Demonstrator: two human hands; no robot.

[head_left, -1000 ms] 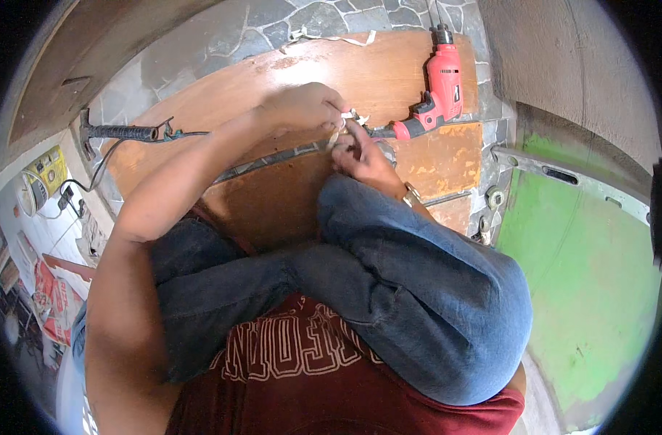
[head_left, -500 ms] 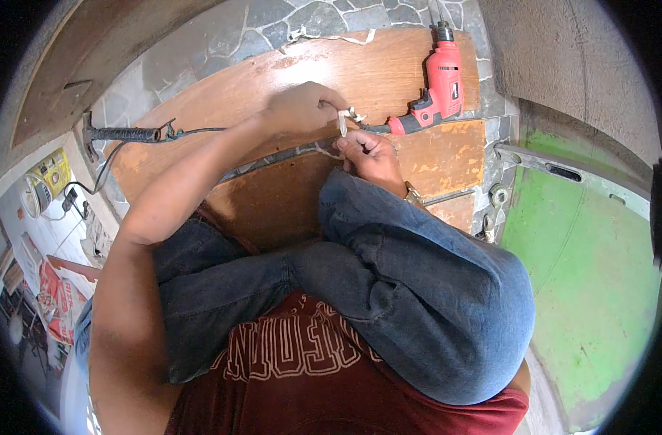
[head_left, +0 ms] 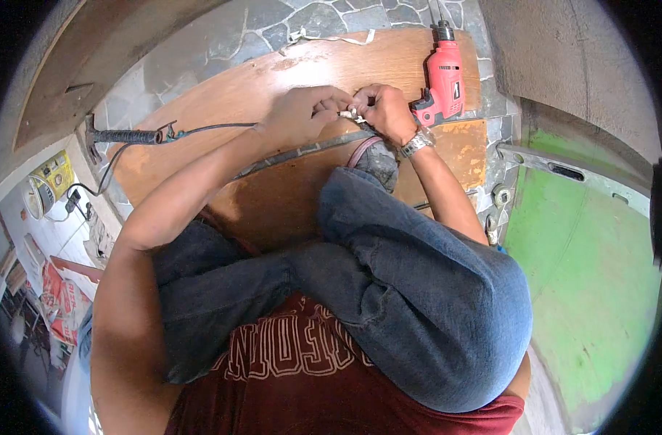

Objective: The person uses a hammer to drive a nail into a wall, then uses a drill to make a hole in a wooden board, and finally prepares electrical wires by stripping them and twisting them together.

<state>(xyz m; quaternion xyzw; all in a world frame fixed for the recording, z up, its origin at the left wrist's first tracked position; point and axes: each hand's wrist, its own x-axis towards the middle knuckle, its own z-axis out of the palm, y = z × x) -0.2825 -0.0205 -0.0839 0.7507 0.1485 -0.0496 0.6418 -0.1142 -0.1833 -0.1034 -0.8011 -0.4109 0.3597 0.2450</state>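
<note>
Hands meet over the wooden board (head_left: 222, 145) on the stone floor: the left hand (head_left: 302, 116) and the right hand (head_left: 385, 109) both pinch closed on a small white piece (head_left: 351, 114) between their fingertips. Just beside the right hand lies a red electric drill (head_left: 443, 80), and a grey cable (head_left: 302, 152) runs under the wrists.

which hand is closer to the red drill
Right. The right hand sits just beside the red drill, at its handle; the left hand is farther off, on the other side of the right.
</note>
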